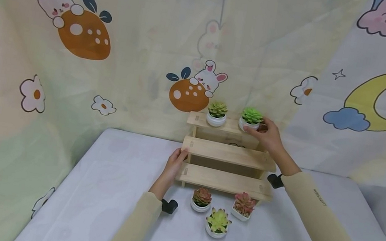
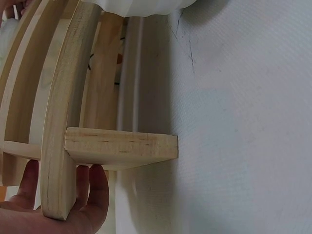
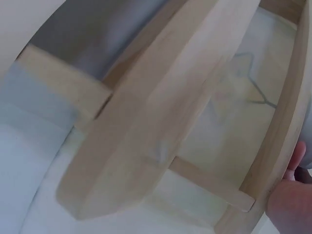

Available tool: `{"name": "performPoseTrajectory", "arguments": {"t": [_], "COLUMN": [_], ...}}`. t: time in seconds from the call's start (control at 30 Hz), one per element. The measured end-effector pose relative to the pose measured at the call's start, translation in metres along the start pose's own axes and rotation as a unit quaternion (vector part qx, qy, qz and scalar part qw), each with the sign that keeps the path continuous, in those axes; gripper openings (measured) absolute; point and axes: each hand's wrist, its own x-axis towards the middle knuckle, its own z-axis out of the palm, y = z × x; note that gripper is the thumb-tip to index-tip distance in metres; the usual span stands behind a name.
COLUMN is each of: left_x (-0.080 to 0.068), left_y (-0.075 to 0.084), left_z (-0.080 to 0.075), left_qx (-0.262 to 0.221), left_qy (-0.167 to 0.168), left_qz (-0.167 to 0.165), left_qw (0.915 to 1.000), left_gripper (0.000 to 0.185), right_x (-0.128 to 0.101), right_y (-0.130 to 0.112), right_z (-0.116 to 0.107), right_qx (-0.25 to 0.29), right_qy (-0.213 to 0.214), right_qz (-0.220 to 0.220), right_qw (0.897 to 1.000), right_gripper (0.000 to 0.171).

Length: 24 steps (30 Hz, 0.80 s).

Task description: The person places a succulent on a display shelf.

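A three-tier wooden plant stand [image 1: 229, 153] stands at the back of the table. At the right end of its top tier, my right hand [image 1: 270, 138] grips the white pot of a bright green potted succulent [image 1: 252, 116], thumb in front and fingers behind. A yellow-green succulent [image 1: 217, 111] in a white pot sits on the same tier, to the left. My left hand [image 1: 172, 167] holds the stand's left end by the middle tier. In the left wrist view, left fingers [image 2: 99, 187] curl round a wooden side piece from below.
In front of the stand are a reddish-brown succulent [image 1: 201, 197], a pink one in a square pot [image 1: 244, 205] and a yellow-green one with dark tips [image 1: 218, 221]. A printed cloth backdrop [image 1: 144, 45] hangs right behind the white-covered table [image 1: 98, 190].
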Motion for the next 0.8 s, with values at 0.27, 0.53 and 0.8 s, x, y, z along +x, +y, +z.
{"name": "performPoseTrajectory", "arguments": {"t": [0.27,0.53,0.8], "left_x": [0.018,0.018,0.021], "left_y": [-0.024,-0.025,-0.029], "left_z": [0.004,0.005,0.002], "left_qx": [-0.015,-0.013,-0.014], "left_qy": [0.013,0.021,0.025], "left_qz": [0.015,0.024,0.020], "left_qw": [0.9997,0.9994,0.9994], "left_gripper": [0.054,0.051,0.051], "right_x": [-0.011,-0.028,-0.045], "right_y": [0.005,0.006,0.006], "right_z": [-0.012,-0.019,-0.024], "right_qx": [0.039,0.095,0.124], "right_qy": [-0.007,0.013,0.023], "right_qz": [-0.001,-0.001,-0.010], "right_qw": [0.999,0.995,0.992], "right_gripper": [0.079,0.081,0.080]}}
